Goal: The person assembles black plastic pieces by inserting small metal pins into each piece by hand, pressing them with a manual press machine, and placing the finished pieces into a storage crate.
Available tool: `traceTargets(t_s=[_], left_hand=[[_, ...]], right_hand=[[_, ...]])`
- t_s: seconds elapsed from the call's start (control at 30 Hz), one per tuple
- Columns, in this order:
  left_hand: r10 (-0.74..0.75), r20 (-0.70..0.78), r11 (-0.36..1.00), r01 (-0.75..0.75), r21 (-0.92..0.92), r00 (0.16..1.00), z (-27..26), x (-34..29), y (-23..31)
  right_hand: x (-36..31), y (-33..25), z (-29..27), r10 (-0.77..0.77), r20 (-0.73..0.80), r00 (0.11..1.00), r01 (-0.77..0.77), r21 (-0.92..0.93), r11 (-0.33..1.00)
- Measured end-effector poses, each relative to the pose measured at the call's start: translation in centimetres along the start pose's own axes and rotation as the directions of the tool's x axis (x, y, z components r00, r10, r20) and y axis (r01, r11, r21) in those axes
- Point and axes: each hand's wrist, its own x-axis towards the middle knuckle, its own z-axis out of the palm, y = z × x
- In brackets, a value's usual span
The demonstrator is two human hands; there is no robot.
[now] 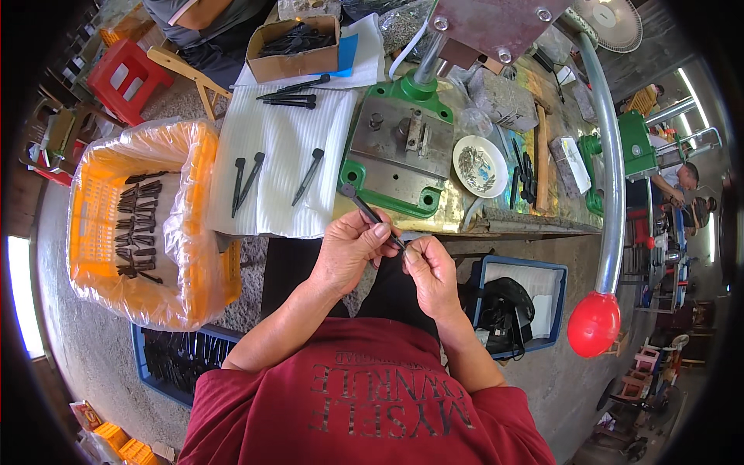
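My left hand point(341, 252) pinches a slim black part point(361, 204) with a round, flat head, held slantwise in front of the bench edge. Its head points up and to the left, toward the press. My right hand point(432, 275) grips the same part at its lower end, fingers closed round the tip, so that end is mostly hidden. Just beyond my hands stands a green hand press point(428, 200) with a steel fixture point(415, 136) on its bed. Similar black parts point(308, 177) lie on a white foam sheet point(283, 209) to the left.
A plastic-lined orange crate point(77, 225) of black parts stands at left. Farther back is a cardboard box point(298, 66). Small metal pins fill a white bowl point(465, 182) beside the press. The press lever's red knob point(594, 324) hangs at right, near a blue bin point(559, 298).
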Motion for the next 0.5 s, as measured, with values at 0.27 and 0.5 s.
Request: traceTargets(t_s=[0.27,0.5], left_hand=[[0.160,0.051,0.951,-0.168,0.261,0.986,0.36,-0.37,-0.21],[0.118,-0.037,0.988,-0.113,0.106,0.992,0.59,-0.26,-0.44]], right_hand=[[-0.04,0.13,-0.13,0.048,0.031,0.998,-0.051,0.087,0.995],[0.38,0.22,0.00,0.094,-0.005,0.996,-0.091,0.208,0.974]])
